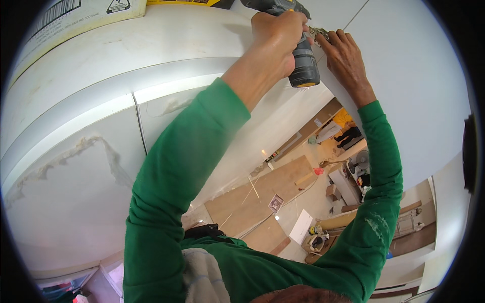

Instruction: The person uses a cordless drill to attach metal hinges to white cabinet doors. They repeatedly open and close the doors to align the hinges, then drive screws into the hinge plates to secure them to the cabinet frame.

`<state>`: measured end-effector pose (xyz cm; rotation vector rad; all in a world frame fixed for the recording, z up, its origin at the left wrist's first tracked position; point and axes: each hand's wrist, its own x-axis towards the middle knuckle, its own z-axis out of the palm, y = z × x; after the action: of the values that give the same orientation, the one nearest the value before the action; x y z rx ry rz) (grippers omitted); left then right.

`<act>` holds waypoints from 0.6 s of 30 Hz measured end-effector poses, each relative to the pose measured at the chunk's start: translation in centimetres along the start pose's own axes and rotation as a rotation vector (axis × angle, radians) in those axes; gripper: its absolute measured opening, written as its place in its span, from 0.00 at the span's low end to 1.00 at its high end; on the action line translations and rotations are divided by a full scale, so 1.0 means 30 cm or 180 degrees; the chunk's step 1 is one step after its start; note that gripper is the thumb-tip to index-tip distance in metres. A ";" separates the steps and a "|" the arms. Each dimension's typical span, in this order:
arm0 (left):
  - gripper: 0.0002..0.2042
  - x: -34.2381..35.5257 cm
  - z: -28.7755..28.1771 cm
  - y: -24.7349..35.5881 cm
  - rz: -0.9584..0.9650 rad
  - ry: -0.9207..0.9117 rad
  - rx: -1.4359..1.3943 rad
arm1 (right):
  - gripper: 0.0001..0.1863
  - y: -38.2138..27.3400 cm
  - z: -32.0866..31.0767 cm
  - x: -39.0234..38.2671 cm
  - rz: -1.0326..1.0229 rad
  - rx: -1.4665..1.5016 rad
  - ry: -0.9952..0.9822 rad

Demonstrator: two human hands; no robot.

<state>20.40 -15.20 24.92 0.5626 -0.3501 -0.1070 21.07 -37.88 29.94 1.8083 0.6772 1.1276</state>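
Observation:
My left hand grips a grey and black cordless drill with a battery at the base of its handle. The drill's front end is cut off by the top of the view. Beside it, my right hand has its fingers bent and their tips on a metal hinge, partly hidden by the fingers. That hinge sits at the edge of a large white panel, close to the white cabinet top. Both my arms are raised in green sleeves.
A pale box and a yellow and black case stand on the cabinet top at upper left. Far below, the floor holds brown boards, a fan and scattered tools. A person in yellow is down there.

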 end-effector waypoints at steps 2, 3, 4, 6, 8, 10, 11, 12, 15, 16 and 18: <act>0.10 -0.004 -0.007 0.003 0.0020 0.0055 -0.0204 | 0.18 0.009 -0.014 0.013 0.0146 0.0224 -0.0068; 0.11 -0.003 -0.006 0.007 0.0030 0.0076 -0.0307 | 0.17 0.022 -0.019 0.026 0.0285 0.0396 -0.0194; 0.13 -0.002 -0.006 0.012 -0.0003 0.0097 -0.0157 | 0.17 0.032 -0.023 0.036 0.0305 0.0579 -0.0172; 0.19 -0.001 -0.003 0.024 -0.0074 0.0138 0.0142 | 0.14 0.069 -0.012 0.077 0.0297 0.0505 -0.0318; 0.13 -0.014 0.002 0.022 -0.0009 0.0179 -0.0151 | 0.14 0.101 0.010 0.117 0.0207 0.0403 -0.0477; 0.10 -0.017 0.013 0.026 -0.0052 0.0217 -0.0271 | 0.15 0.130 0.027 0.140 0.0168 0.0231 -0.0819; 0.10 -0.017 0.011 0.029 -0.0123 0.0243 -0.0246 | 0.14 0.142 0.031 0.147 0.0130 0.0256 -0.0933; 0.11 -0.013 0.012 0.032 -0.0194 0.0278 -0.0212 | 0.13 0.151 0.033 0.152 0.0096 0.0292 -0.1045; 0.10 -0.014 -0.004 0.022 -0.0066 0.0089 -0.0202 | 0.10 0.157 0.027 0.173 -0.0293 0.0078 -0.1238; 0.11 -0.009 -0.006 0.019 -0.0108 0.0088 -0.0214 | 0.11 0.156 0.021 0.181 -0.0474 -0.0059 -0.1273; 0.11 0.005 -0.012 0.013 -0.0194 0.0093 -0.0245 | 0.09 0.141 0.010 0.193 -0.0306 -0.0048 -0.1341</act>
<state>20.68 -14.73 24.87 0.4984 -0.2991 -0.1702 23.88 -35.38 36.05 1.8984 0.4954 0.6550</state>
